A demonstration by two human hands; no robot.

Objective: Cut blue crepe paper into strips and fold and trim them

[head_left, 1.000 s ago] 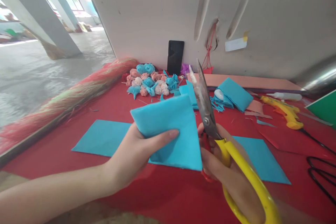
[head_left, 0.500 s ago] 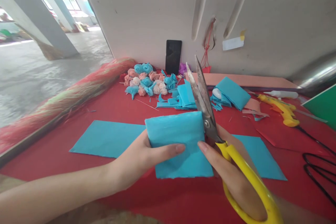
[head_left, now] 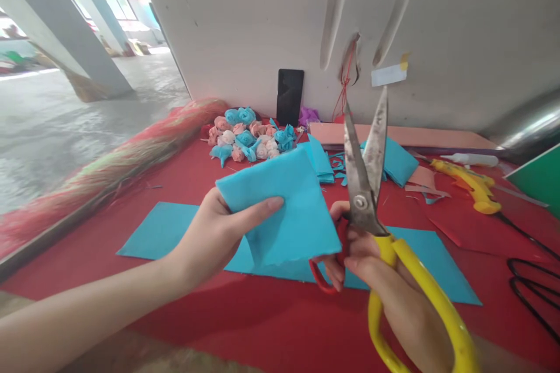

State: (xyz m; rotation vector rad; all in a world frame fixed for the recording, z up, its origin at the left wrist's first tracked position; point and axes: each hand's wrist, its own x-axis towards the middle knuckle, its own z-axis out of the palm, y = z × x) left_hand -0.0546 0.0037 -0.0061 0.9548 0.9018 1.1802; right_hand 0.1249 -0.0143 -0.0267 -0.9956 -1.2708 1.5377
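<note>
My left hand pinches a folded blue paper between thumb and fingers. To its right, my right hand holds yellow-handled scissors, their blades parted and pointing up. A red loop shows at the fingers of my right hand; what it belongs to is mostly hidden. Beneath both hands a long blue sheet lies flat on the red table.
Blue, pink and white paper roses lie at the back left, near an upright black phone. Folded blue paper and scraps lie behind the scissors. A yellow glue gun with a black cord is at right.
The folded paper has come away from my right hand and tilted, held by my left hand alone. The scissors have shifted right and their blades are wider apart. The red loop has come into view.
</note>
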